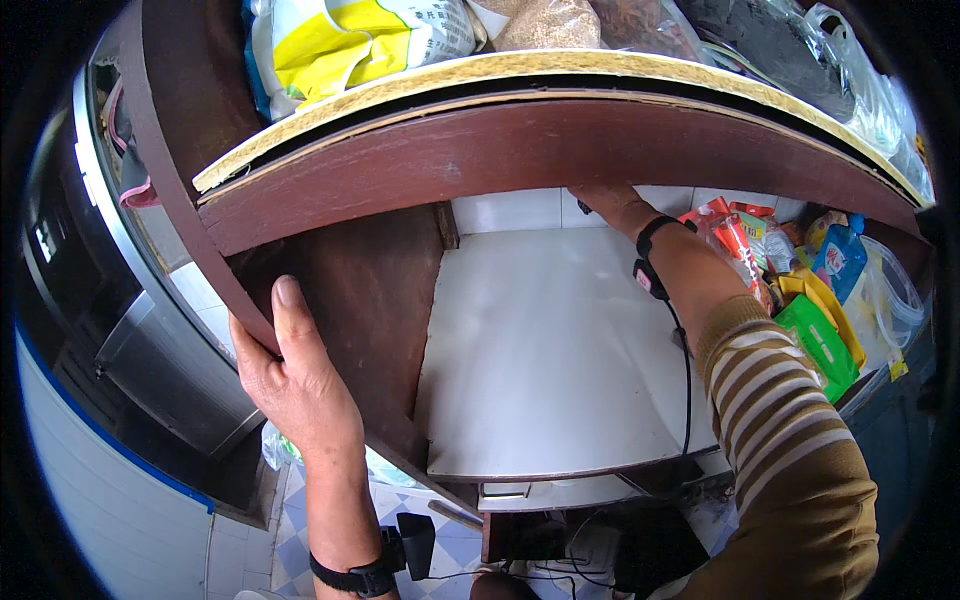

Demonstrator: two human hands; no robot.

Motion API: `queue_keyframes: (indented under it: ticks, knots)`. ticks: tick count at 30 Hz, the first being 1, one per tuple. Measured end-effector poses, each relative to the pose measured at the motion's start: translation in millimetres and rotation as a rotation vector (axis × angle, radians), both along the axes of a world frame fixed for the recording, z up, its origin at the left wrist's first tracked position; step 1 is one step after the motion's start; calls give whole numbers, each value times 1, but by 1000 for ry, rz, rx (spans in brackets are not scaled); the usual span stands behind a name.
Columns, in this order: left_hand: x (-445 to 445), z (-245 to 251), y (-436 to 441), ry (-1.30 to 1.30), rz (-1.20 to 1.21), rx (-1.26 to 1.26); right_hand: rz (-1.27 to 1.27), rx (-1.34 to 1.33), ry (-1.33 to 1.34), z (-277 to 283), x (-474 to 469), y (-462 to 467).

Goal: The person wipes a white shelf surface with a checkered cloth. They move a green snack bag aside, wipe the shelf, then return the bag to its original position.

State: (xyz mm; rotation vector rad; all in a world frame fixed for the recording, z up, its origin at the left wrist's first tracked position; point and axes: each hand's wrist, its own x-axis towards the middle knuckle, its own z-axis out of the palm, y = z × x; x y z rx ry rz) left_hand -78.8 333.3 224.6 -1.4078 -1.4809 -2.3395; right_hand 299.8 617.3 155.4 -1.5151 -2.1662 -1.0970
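Note:
My left hand (300,382) grips the front edge of the dark red-brown wooden side panel (255,319) of a cabinet. Its thumb lies on the inner side and its fingers wrap round the outside. My right hand (609,201) reaches deep into the compartment, close to the white tiled back wall (510,211). The upper wooden rail (450,161) hides its fingers, so I cannot see whether they hold anything. Below that arm lies a white shelf board (540,345) with a bare, shiny surface. Both wrists wear black straps with small devices.
Food packets (739,232), a green packet (817,345), a blue bottle (840,255) and a clear plastic tub (889,292) crowd the shelf's right side. Bags (352,45) fill the level above, behind a yellowish board edge (525,64). A black cable (688,390) hangs from my right wrist.

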Motion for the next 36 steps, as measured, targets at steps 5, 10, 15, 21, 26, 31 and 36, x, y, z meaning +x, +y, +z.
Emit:
queue_keyframes:
  ticks: [5, 10, 15, 21, 26, 31, 36]
  knots:
    - [-6, -2, 1, 30, -44, -9, 138, 18, 321, -4, -44, 17]
    - [-8, -3, -1, 16, -37, -91, 136, 48, 476, 2, -113, 46]
    - [-9, -7, 1, -26, -29, -78, 379, -79, 617, 8, -188, 55]
    - [-12, -8, 1, 38, -36, -53, 372, 45, 564, 17, -180, 69]
    - [-5, -7, 4, -6, -5, 44, 180, 57, 554, 23, -92, 57]
    - [-8, -7, 1, 15, -23, -61, -56, 12, 590, 13, 1, 35]
    - [-11, -5, 1, 45, -8, -70, -353, -47, 675, 0, 106, 2]
